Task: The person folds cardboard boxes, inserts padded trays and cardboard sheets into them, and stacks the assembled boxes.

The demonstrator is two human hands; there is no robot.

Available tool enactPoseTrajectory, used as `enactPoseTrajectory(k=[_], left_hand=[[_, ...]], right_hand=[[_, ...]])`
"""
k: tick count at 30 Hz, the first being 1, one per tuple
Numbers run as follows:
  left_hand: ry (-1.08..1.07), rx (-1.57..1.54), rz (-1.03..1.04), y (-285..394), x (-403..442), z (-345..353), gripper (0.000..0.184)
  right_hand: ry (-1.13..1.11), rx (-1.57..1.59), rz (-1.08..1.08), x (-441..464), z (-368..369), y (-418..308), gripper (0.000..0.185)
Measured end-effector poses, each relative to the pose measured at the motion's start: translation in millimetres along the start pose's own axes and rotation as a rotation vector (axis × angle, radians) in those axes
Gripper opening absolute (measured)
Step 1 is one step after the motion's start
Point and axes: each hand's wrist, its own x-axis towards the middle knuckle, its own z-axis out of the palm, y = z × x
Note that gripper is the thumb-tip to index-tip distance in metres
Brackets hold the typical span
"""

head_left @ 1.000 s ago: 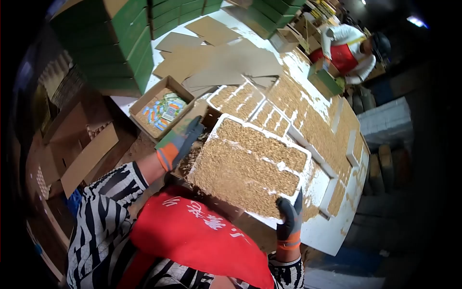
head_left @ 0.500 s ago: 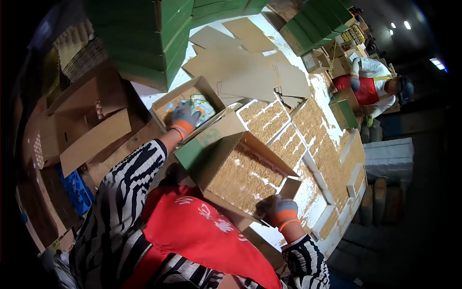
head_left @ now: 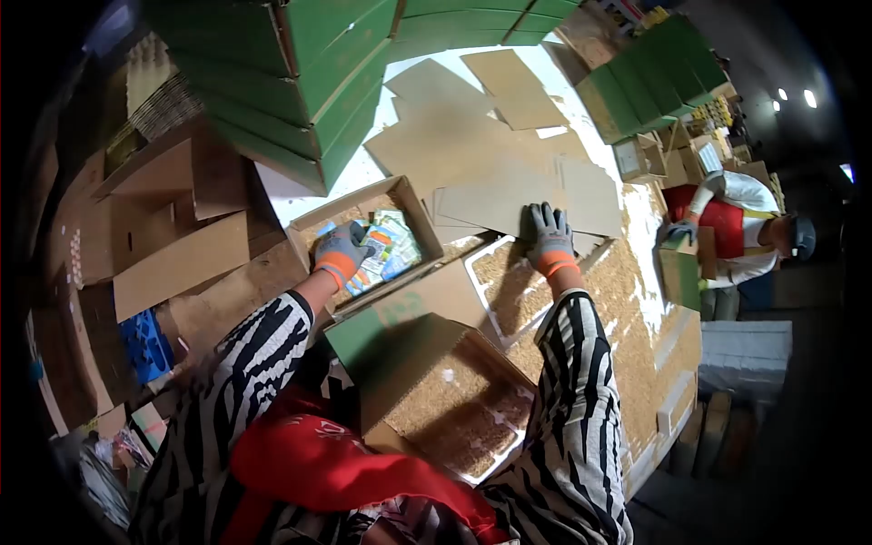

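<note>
My left hand (head_left: pixel 342 252), in a grey glove with an orange cuff, is inside a small cardboard box (head_left: pixel 304 224) of colourful packets (head_left: pixel 392 245). Its fingers are bent at the packets; whether they grip one is hard to make out. My right hand (head_left: pixel 550 238), gloved the same way, has its fingers spread on the edge of the flat cardboard sheets (head_left: pixel 495 195). Close to my body stands an open green box (head_left: pixel 386 359). In it lies a white-rimmed tray filled with light brown grains (head_left: pixel 454 400).
More grain-filled trays (head_left: pixel 590 318) cover the table's right side. Green boxes (head_left: pixel 350 109) are stacked at the back left. Open cartons (head_left: pixel 182 263) and a blue crate (head_left: pixel 145 345) stand at left. A co-worker in a red apron (head_left: pixel 718 222) handles a green box at right.
The grain tray my hands held has gone into the green box. My left hand moved into the packet box, and my right hand left the green box for the cardboard sheets. The view shifted.
</note>
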Motion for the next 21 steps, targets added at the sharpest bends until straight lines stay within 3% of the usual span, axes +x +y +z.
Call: enactPoseTrajectory(k=[2, 3, 6, 9, 12, 15, 16, 17, 21], left_hand=[[0.066, 0.067, 0.049, 4, -6, -5, 0.040], [0.051, 0.084, 0.038, 9, -7, -10, 0.039], [0.062, 0.116, 0.032, 0, -3, -8, 0.029], [0.063, 0.236, 0.066, 6, -14, -21, 0.025], [0.115, 0.426, 0.154, 19, -30, -37, 0.023], [0.207, 0.409, 0.267, 19, -47, -45, 0.026], [0.266, 0.307, 0.390, 14, -47, -46, 0.023], [0.287, 0.258, 0.379, 31, -58, -51, 0.018], [0.331, -0.035, 1.019, 152, -163, -86, 0.007]], right_hand=[[-0.064, 0.072, -0.025, 19, 41, 23, 0.069], [0.016, 0.004, -0.116, 17, 39, 23, 0.057], [0.168, 0.063, -0.193, -17, 1, 24, 0.044], [0.450, -0.077, -0.263, -70, -50, 28, 0.038], [0.412, 0.284, -0.195, -156, -92, 30, 0.041], [0.376, 0.691, 0.099, -250, -110, 27, 0.033], [0.372, 0.720, 0.233, -283, -110, 26, 0.033], [0.369, 0.747, 0.370, -313, -108, 26, 0.032], [0.592, 0.799, 0.592, -404, -104, -1, 0.034]])
